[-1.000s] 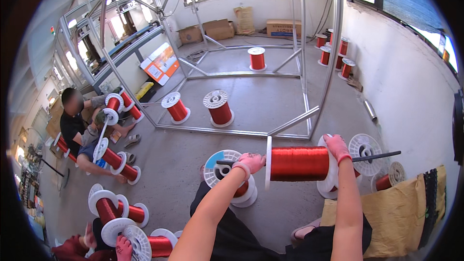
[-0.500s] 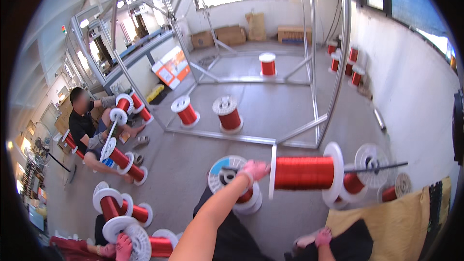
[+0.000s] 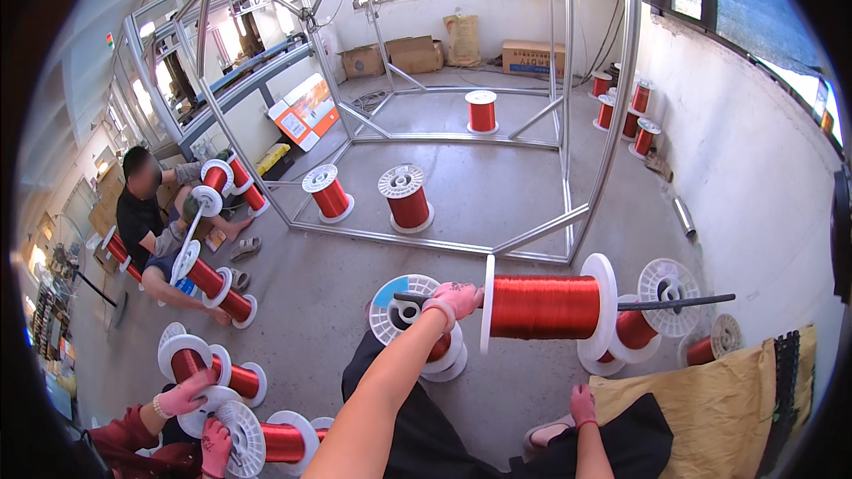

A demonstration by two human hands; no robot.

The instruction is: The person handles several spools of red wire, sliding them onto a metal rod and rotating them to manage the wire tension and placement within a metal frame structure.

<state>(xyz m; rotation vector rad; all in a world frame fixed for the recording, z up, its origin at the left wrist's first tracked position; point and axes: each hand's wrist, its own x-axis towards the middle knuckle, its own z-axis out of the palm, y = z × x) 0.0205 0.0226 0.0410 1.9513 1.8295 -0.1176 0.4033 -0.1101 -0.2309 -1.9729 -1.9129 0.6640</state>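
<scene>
A large spool of red wire (image 3: 546, 307) with white flanges lies sideways in front of me, a black rod (image 3: 683, 302) running through its middle. My left hand (image 3: 457, 298), in a pink glove, is wrapped round the rod just left of the spool's near-left flange. Beneath that hand stands another spool with a white and blue flange (image 3: 388, 318), partly hidden by my arm. My right hand (image 3: 582, 404), also in a pink glove, is closed low over my dark-clad leg, beside a tan cloth sheet (image 3: 701, 408). What its fingers hold, if anything, is too small to make out.
Red-wire spools stand inside a metal frame (image 3: 426, 243) and along the right wall. At lower left, a co-worker's pink-gloved hands (image 3: 185, 393) are on spools. Another person (image 3: 146, 213) sits at left among spools on a rod. Behind the held spool sits another spool (image 3: 667, 294).
The view has shifted slightly. My left hand still grips the rod, with the spool level. My right hand remains low and closed. The lower-left co-worker's second hand now shows over a spool.
</scene>
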